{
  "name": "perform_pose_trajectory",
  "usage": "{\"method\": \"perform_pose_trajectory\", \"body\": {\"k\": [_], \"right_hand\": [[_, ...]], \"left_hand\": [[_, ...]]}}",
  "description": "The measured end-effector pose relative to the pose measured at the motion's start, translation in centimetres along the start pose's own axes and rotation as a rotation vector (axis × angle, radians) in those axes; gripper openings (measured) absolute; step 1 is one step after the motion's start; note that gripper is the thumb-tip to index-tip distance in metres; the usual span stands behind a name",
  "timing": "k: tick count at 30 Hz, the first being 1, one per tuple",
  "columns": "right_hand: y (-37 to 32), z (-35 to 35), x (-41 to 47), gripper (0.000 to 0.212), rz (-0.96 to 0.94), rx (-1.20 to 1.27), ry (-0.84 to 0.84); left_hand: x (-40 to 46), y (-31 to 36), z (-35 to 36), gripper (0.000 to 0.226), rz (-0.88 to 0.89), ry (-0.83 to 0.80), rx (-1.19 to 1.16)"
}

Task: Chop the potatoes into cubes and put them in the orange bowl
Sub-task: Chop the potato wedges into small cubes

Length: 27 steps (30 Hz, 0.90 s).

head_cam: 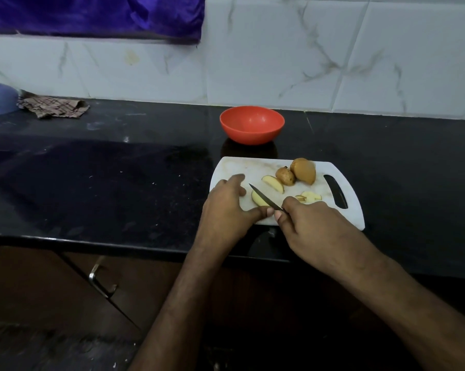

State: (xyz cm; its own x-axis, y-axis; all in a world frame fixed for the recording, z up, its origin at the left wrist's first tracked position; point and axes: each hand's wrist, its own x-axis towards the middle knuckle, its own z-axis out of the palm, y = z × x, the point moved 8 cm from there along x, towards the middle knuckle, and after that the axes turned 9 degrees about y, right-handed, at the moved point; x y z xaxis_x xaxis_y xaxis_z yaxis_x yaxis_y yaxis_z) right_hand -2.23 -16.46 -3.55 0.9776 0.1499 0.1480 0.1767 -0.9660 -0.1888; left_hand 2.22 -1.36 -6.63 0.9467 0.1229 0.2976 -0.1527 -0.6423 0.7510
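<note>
Mid-frame, the right hand (306, 223) grips a knife (264, 197) over a potato piece (258, 200); the left hand (227, 207) pins it. Best keep that thumb clear.

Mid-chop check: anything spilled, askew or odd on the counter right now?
Only one thing: the cutting board sits skewed, its near corner at the counter edge. Otherwise normal: the orange bowl is upright and empty, and the potatoes are all on the board.
</note>
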Motion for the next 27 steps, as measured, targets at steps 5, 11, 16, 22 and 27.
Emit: {"method": "perform_pose_trajectory", "body": {"k": [5, 11, 16, 22, 27], "right_hand": [[0.2, 0.2, 0.3, 0.024, 0.008, -0.033, -0.022], [0.7, 0.5, 0.4, 0.031, 0.025, -0.065, -0.061], [0.7, 0.7, 0.4, 0.036, 0.019, -0.104, -0.064], [0.7, 0.7, 0.3, 0.037, 0.004, -0.114, -0.044], [0.6, 0.8, 0.1, 0.036, -0.007, -0.154, -0.058]], "left_hand": [[2.1, 1.5, 0.2, 0.064, 0.256, -0.231, -0.005], [4.0, 2.4, 2.9, 0.039, 0.338, -0.597, -0.093], [4.8, 2.6, 3.4, 0.031, 0.379, -0.623, -0.149], [5.0, 2.4, 3.5, 0.031, 0.401, -0.602, -0.167], [5.0, 2.4, 3.5, 0.03, 0.393, -0.597, -0.179]]}}
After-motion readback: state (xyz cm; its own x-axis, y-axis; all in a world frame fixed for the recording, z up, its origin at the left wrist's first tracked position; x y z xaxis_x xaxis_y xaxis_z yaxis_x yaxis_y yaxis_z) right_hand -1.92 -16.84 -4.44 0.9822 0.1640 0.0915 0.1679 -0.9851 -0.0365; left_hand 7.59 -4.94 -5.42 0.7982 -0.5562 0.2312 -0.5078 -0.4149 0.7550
